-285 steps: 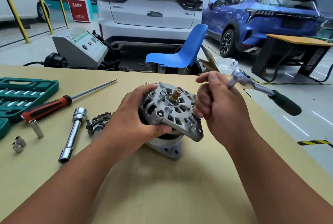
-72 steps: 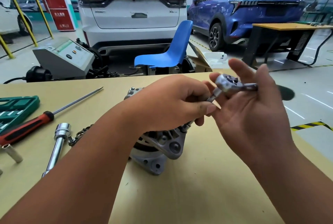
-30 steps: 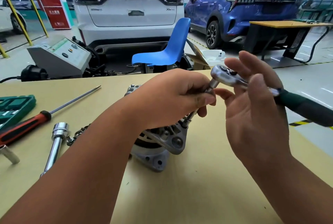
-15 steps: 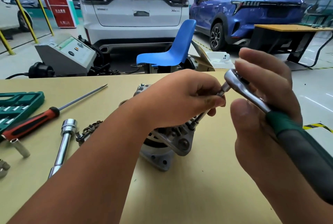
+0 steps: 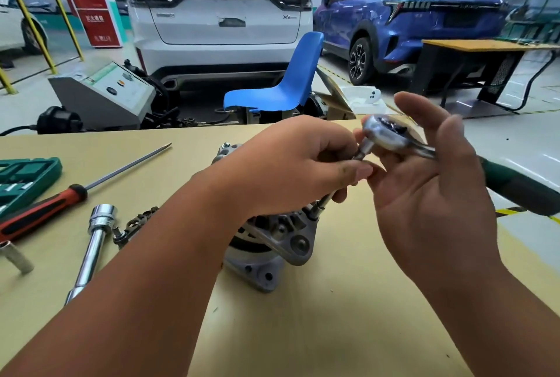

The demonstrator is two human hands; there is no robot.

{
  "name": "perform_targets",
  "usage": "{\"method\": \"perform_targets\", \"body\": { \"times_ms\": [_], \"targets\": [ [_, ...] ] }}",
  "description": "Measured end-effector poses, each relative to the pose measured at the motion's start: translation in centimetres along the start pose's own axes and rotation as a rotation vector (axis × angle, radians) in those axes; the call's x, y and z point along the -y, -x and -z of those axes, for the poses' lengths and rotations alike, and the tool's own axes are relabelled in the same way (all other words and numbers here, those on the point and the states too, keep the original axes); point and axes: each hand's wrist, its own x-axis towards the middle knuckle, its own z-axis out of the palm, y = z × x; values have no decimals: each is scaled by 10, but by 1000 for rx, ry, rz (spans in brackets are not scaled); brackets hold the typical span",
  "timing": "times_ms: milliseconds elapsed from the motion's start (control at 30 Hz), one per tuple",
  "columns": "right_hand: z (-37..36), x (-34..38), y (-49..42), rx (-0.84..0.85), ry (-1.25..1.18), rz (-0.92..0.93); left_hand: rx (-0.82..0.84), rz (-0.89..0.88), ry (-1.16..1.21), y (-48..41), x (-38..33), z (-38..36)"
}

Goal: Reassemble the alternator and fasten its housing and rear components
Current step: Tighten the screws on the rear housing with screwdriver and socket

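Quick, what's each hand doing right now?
Left hand: fingers curled round the extension bar under the ratchet.
Right hand: open, straight fingers against the ratchet handle.

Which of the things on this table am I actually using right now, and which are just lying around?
In use: alternator, ratchet, extension.
Lying about: screwdriver, socket case, long socket, small socket.
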Motion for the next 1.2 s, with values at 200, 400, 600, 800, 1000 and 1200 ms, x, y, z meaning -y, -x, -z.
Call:
{"method": "perform_targets", "body": {
  "times_ms": [200, 400, 600, 800, 1000, 1200],
  "targets": [
    [4, -3, 2, -43, 174, 81, 0, -5, -37, -1, 2, -1],
    [-1, -2, 7, -5, 270, 194, 26, -29, -27, 3, 2, 3],
    [-4, -6, 13, 37, 550, 350, -6, -41, -70, -1, 3, -2],
    [-20, 2, 16, 142, 719, 561, -51, -59, -95, -3, 2, -6],
    [-11, 2, 9, -124, 345, 316, -45, -30, -121, -7, 3, -3],
    [5, 0, -8, -198, -134, -239, -54, -31, -97, -6, 1, -4]
  ]
}}
